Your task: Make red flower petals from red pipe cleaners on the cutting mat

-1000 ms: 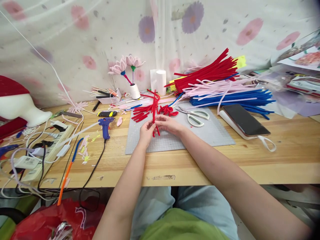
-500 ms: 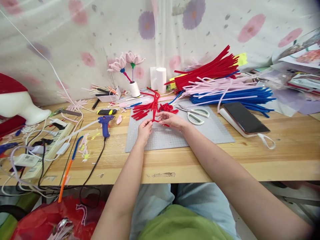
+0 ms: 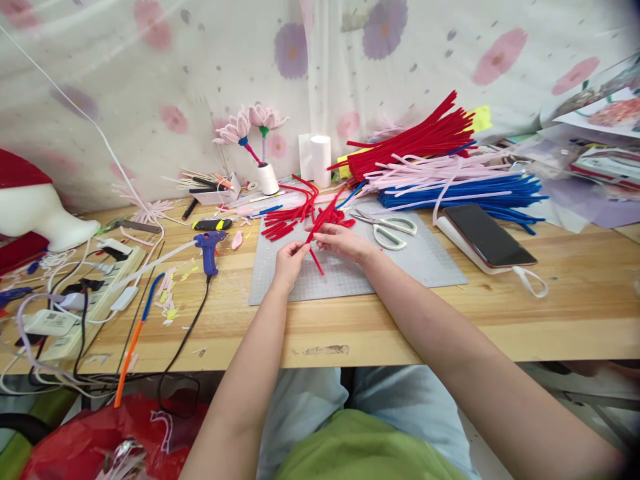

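Right between both hands, a red pipe cleaner (image 3: 316,235) slants over the grey cutting mat (image 3: 425,263). The left hand (image 3: 289,261) pinches it near the middle with closed fingers, and the right hand (image 3: 343,241) grips it just beside, fingers curled shut around it. Beyond the fingers lie cut red pieces (image 3: 283,223); scissors (image 3: 393,230) rest to their right, a blue glue gun (image 3: 209,247) on the worktop (image 3: 575,300) to their left.
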Available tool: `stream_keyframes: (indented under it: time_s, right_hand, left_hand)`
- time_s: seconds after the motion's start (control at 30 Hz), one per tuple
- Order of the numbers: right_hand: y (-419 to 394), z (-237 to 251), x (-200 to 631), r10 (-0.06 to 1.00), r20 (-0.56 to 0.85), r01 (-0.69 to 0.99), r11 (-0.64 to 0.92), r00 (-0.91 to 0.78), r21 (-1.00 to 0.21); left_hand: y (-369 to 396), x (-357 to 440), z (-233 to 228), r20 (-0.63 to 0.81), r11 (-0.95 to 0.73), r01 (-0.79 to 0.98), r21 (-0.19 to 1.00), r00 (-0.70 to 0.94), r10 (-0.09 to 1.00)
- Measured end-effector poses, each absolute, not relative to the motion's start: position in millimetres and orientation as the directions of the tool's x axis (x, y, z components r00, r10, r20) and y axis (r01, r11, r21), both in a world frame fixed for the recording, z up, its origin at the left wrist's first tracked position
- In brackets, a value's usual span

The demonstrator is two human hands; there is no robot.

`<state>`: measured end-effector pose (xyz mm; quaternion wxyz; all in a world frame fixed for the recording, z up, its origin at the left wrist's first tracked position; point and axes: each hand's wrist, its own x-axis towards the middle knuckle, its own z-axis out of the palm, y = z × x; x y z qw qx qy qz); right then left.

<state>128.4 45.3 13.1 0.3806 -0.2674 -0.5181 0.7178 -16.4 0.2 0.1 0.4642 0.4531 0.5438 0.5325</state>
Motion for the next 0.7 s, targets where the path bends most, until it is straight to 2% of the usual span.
stream_keyframes:
  time_s: [0.13, 0.27, 0.33, 0.47, 0.57, 0.63, 0.7]
  right_hand:
    - [46, 13, 123, 0.911, 0.025, -0.196, -0.062, -0.412, -0.979]
    - [48, 10, 114, 0.987, 0.027, -0.153, 0.002, -0.160, -0.988]
    - [48, 8, 110, 0.997, -0.001, -0.188, -0.015, -0.074, -0.982]
    - [49, 7, 106, 0.999, -0.046, -0.259, -0.046, -0.005, -0.965]
    - [49, 6, 107, 0.998, -0.021, -0.261, -0.034, -0.052, -0.965]
    - [50, 5, 108, 0.995, 0.017, -0.242, -0.008, -0.100, -0.970]
    - [51, 3, 108, 0.990, 0.047, -0.228, 0.016, -0.131, -0.974]
  left_hand:
    - [-1, -14, -2, 0.116, -0.097, 0.212, 0.972, -0.075, 0.990]
    - [-5, -11, 2, 0.195, -0.118, 0.531, 0.839, -0.092, 0.976]
    - [-7, -9, 5, 0.237, -0.118, 0.609, 0.784, -0.118, 0.964]
    - [-9, -7, 6, 0.234, -0.113, 0.613, 0.782, -0.120, 0.965]
    - [-7, -7, 3, 0.195, -0.086, 0.595, 0.799, -0.122, 0.973]
    - [-5, -6, 1, 0.167, -0.079, 0.530, 0.844, -0.120, 0.979]
    - [-3, -3, 0, 0.098, -0.054, 0.367, 0.929, -0.103, 0.990]
